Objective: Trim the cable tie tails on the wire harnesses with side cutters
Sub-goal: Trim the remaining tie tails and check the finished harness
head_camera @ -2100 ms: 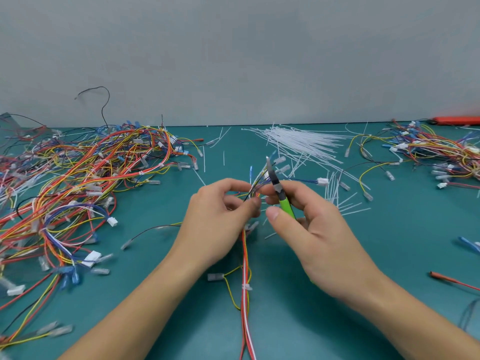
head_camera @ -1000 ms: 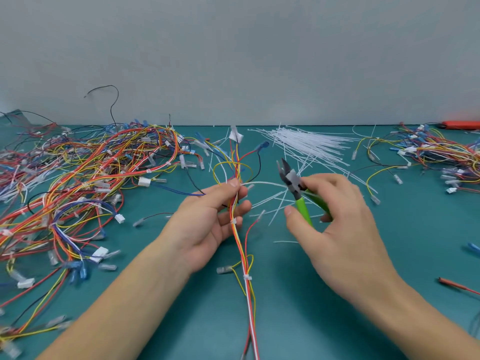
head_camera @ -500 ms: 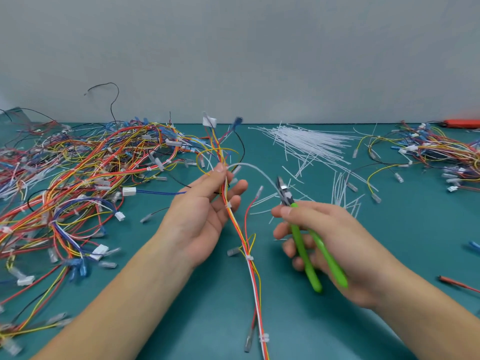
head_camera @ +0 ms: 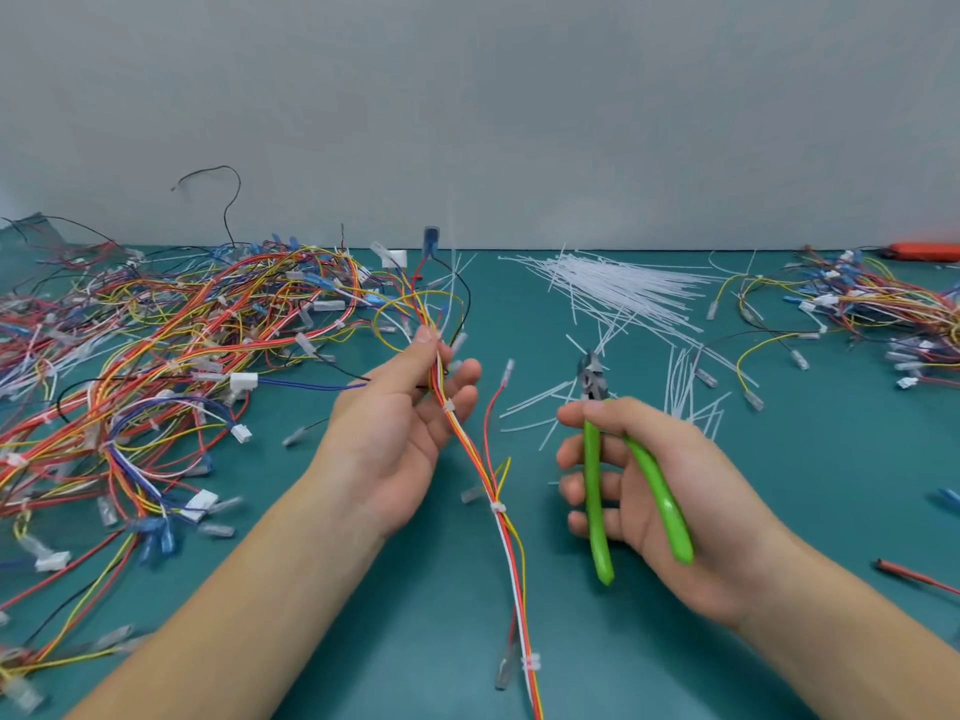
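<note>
The left hand (head_camera: pixel 400 433) lay palm-up near the middle of the teal tabletop (head_camera: pixel 831 485), its thumb pinching a red, yellow and white wire harness (head_camera: pixel 506 532) against straight fingers. The right hand (head_camera: pixel 660 506) curled round green-handled side cutters (head_camera: pixel 592 475). Loose white cable ties (head_camera: pixel 623 293) lay toward the far edge.

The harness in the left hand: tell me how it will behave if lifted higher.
The harness probably flops: its wires curve and trail limply across the table. Likely light, since the left hand holds it with thumb and fingers alone. Loose branch ends may snag.
</note>
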`<state>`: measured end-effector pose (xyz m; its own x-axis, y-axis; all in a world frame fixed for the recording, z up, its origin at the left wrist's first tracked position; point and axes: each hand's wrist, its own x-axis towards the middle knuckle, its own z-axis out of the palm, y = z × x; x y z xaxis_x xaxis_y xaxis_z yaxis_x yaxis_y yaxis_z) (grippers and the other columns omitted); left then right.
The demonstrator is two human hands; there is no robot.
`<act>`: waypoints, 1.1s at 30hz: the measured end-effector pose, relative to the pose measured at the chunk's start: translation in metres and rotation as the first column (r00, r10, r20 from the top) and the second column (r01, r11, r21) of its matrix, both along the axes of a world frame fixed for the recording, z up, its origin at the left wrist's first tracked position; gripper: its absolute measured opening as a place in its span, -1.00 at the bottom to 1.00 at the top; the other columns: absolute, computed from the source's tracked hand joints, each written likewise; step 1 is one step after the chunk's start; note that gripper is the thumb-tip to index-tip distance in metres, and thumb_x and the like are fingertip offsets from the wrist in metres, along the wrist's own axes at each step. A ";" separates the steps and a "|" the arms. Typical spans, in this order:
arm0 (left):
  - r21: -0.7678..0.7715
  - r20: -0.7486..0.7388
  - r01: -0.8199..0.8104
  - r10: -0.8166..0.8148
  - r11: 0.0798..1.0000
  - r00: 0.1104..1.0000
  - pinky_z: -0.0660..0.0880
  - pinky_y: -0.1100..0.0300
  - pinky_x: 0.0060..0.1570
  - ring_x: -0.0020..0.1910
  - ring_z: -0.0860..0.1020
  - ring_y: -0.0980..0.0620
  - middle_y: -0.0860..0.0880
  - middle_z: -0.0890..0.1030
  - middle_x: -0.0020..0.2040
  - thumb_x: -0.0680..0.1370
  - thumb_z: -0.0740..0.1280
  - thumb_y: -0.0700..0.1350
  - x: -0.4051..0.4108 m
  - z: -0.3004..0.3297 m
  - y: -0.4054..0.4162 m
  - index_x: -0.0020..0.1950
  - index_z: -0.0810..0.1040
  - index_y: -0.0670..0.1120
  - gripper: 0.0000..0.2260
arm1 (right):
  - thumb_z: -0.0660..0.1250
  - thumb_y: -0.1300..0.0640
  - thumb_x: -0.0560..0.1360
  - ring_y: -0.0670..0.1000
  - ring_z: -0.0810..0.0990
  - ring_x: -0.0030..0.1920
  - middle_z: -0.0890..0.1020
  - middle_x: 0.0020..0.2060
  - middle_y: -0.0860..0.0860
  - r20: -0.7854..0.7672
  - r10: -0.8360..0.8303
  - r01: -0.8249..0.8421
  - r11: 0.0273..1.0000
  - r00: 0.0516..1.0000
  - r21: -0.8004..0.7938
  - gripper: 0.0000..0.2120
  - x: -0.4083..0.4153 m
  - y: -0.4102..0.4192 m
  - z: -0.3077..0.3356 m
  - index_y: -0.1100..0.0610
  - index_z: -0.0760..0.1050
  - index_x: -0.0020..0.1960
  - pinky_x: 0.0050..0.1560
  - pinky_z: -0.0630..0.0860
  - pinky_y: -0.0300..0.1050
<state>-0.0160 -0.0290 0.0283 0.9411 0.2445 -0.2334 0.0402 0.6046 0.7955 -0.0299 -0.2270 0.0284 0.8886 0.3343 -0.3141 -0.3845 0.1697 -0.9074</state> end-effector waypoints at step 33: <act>0.209 0.023 0.104 -0.111 0.972 0.994 0.52 0.26 -0.45 -0.30 0.68 0.02 0.00 0.68 -0.18 0.54 0.47 -0.10 -0.014 -0.007 -0.025 -0.05 0.69 -0.10 -0.92 | 0.38 -0.15 0.42 0.00 0.53 -0.35 0.64 -0.23 0.03 0.334 0.212 -0.107 0.946 0.918 -0.306 -0.77 -0.006 0.011 -0.010 -0.06 0.65 -0.02 -0.31 0.45 -0.07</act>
<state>-0.0298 -0.0536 0.0212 0.9711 0.1807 -0.1559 0.0670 0.4203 0.9049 -0.0355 -0.2160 0.0185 0.8998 0.4278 -0.0853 -0.0256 -0.1433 -0.9893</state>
